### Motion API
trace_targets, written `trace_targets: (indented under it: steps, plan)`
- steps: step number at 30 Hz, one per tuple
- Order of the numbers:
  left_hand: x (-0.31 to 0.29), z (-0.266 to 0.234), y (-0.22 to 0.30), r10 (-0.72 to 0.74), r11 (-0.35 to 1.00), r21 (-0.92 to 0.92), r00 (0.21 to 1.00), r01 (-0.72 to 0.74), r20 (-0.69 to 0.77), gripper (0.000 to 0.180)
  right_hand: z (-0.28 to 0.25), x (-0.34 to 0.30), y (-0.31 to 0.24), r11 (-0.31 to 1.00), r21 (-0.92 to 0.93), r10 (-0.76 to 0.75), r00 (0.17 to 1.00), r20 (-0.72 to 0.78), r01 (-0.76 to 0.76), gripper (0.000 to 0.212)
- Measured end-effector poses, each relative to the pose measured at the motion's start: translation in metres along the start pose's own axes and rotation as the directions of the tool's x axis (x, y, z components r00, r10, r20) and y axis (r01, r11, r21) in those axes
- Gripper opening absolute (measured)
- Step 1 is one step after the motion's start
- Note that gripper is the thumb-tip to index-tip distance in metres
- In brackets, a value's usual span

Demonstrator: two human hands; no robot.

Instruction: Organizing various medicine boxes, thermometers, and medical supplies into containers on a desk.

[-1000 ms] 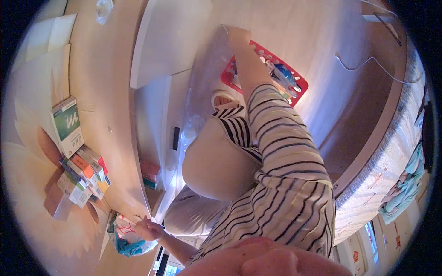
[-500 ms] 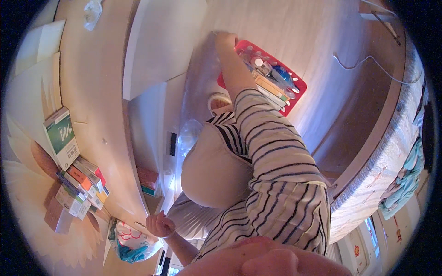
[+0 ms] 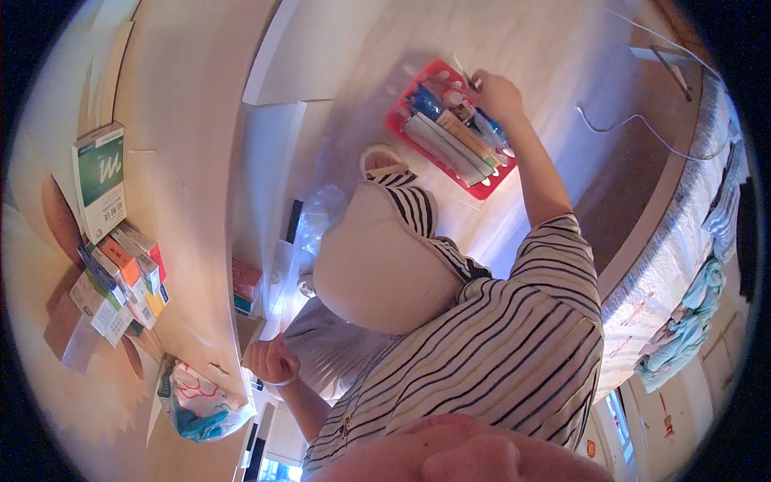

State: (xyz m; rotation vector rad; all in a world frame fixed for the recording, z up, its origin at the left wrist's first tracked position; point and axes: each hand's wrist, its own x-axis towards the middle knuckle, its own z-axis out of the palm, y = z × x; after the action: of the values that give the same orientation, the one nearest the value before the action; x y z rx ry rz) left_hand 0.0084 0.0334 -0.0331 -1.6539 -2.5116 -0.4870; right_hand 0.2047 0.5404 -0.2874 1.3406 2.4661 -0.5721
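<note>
Right hand [image 3: 499, 96] pinching thin item [image 3: 462, 69], kind unclear, at red basket [image 3: 483, 191]; left hand [image 3: 271, 360] curled closed; green-white box [image 3: 102, 178] lettered.

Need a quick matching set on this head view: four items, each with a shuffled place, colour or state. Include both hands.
Column 1
1. Basket
2. Right hand
3. Cloth
4. Left hand

Column 2
A. Teal, heaped on the bed
B. Fingers curled, lower left of the picture
C. Red, on the floor
D. At the far end of the picture's middle, apparently pinching a thin item

Pairs: 1-C, 2-D, 3-A, 4-B
</note>
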Motion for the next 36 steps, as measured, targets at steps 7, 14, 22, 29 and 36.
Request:
trace_targets:
  steps: [7, 14, 22, 29, 36]
  plan:
    - [0.004, -0.003, 0.011, 0.043, 0.998, 0.044, 0.999, -0.044, 0.027, 0.014, 0.024, -0.016, -0.002, 0.997, -0.073, -0.029, 0.999, -0.023, 0.027, 0.023]
    - [-0.009, -0.018, 0.019, 0.029, 0.998, 0.054, 1.0, -0.03, 0.007, 0.013, 0.022, -0.015, -0.006, 0.989, -0.146, 0.026, 0.997, -0.076, -0.037, 0.021]
    - [-0.031, -0.034, 0.021, 0.023, 0.987, 0.16, 0.996, -0.009, -0.083, 0.011, 0.011, -0.084, 0.018, 0.983, 0.137, 0.141, 0.979, -0.148, -0.121, 0.022]
    - [-0.057, -0.059, 0.017, 0.015, 0.983, 0.178, 0.956, 0.039, -0.292, 0.009, 0.022, -0.163, 0.005, 0.946, 0.144, -0.238, 0.922, -0.304, 0.292, 0.014]
    - [-0.065, -0.073, -0.026, -0.058, 0.976, 0.181, 0.95, 0.118, -0.306, 0.017, -0.044, -0.138, -0.074, 0.877, 0.124, -0.37, 0.817, -0.443, 0.464, 0.021]
